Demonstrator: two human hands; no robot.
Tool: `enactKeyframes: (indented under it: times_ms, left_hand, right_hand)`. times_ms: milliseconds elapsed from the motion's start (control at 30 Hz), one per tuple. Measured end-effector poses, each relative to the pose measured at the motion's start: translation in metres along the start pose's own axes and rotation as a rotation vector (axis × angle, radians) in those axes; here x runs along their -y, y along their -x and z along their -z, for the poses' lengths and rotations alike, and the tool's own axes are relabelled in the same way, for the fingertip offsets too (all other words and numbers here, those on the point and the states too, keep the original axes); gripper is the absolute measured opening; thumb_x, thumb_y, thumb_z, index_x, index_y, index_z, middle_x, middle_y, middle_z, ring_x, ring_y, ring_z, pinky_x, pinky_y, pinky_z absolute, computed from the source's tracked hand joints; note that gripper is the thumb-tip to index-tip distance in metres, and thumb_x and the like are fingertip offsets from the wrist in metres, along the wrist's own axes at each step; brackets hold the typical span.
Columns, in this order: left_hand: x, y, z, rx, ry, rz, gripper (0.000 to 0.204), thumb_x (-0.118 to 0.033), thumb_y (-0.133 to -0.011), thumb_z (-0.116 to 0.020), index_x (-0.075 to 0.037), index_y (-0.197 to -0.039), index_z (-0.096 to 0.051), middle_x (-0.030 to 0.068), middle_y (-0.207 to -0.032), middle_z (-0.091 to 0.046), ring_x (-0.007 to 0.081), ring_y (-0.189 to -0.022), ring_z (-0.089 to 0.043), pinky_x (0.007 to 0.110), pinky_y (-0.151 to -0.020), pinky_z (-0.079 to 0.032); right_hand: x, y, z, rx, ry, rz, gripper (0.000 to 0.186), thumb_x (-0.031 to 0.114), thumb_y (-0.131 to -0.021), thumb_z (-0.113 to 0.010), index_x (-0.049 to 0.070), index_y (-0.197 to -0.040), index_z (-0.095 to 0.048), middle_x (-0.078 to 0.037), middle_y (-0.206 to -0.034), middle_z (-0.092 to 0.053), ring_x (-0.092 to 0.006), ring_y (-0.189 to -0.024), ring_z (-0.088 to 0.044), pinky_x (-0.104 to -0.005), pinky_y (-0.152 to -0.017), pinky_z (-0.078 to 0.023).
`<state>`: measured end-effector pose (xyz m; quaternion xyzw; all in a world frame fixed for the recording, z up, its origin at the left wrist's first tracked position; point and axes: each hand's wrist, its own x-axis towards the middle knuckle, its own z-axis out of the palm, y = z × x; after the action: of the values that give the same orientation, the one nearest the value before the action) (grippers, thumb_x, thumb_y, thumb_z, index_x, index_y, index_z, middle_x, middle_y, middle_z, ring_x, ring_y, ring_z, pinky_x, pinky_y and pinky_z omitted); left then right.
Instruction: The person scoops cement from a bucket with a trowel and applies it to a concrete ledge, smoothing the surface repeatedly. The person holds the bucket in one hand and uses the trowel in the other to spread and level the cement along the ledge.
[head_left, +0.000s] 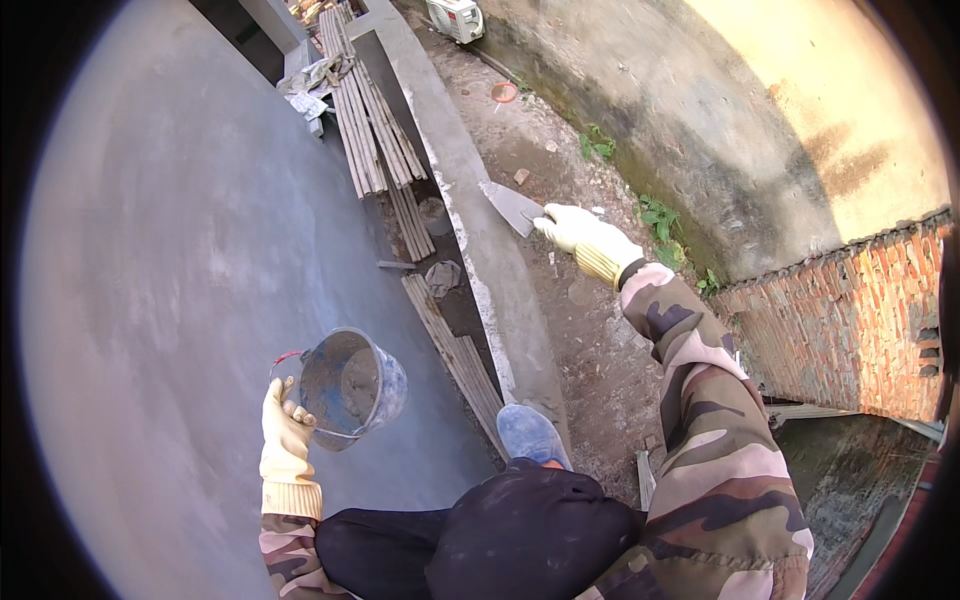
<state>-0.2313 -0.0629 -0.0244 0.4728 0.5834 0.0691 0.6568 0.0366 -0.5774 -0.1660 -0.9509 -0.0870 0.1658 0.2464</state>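
Head: my left hand (287,425) clasps the mortar bucket's (388,390) handle (335,434) (surest hold, likely heavy); my right hand (582,236), a trowel (512,208).

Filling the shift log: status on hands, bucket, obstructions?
Left hand holding bucket, grey mix inside. Right hand gripping trowel by ledge, contact unclear. Blue shoe on ledge.

Dull metal trowel blade (512,208), smeared plastic-looking bucket (391,388), ribbed knit glove cuffs (291,499), rough brick wall (850,318).

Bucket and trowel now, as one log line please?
left hand: holds bucket, grey mix inside | right hand: holds trowel at ledge
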Motion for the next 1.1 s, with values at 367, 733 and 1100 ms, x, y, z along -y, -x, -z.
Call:
enactKeyframes:
  times_ms: [367, 733, 1100]
  left_hand:
    - [0.011, -0.049, 0.021, -0.060, -0.088, 0.089, 0.030, -0.046, -0.111, -0.060, -0.019, -0.109, -0.072, -0.0085, -0.063, -0.028, 0.0090, -0.054, -0.031, 0.030, -0.060, -0.033]
    - [0.018, -0.064, 0.034, -0.105, -0.031, 0.105, 0.028, -0.043, -0.111, -0.059, -0.019, -0.106, -0.073, -0.0095, -0.061, -0.029, 0.0089, -0.052, -0.031, 0.029, -0.058, -0.033]
    - [0.014, -0.061, 0.023, -0.048, -0.094, 0.096, 0.031, -0.044, -0.111, -0.056, -0.019, -0.120, -0.072, -0.0083, -0.061, -0.028, 0.0093, -0.051, -0.031, 0.030, -0.060, -0.033]
  right_hand:
    - [0.039, -0.074, 0.029, 0.034, 0.013, 0.115, 0.047, 0.045, -0.106, -0.056, 0.008, -0.132, -0.071, -0.019, -0.133, -0.073, -0.0412, -0.124, -0.068, -0.0519, -0.103, -0.053]
    - [-0.002, 0.174, -0.048, 0.460, 0.133, 0.198, 0.038, 0.043, -0.108, -0.058, 0.007, -0.117, -0.068, -0.025, -0.094, -0.075, -0.0476, -0.095, -0.074, -0.0588, -0.087, -0.057]
    - [-0.025, 0.109, -0.027, 0.223, -1.028, -0.480, 0.038, 0.045, -0.112, -0.055, 0.011, -0.112, -0.070, -0.003, -0.079, -0.061, -0.0156, -0.067, -0.054, -0.0359, -0.059, -0.046]
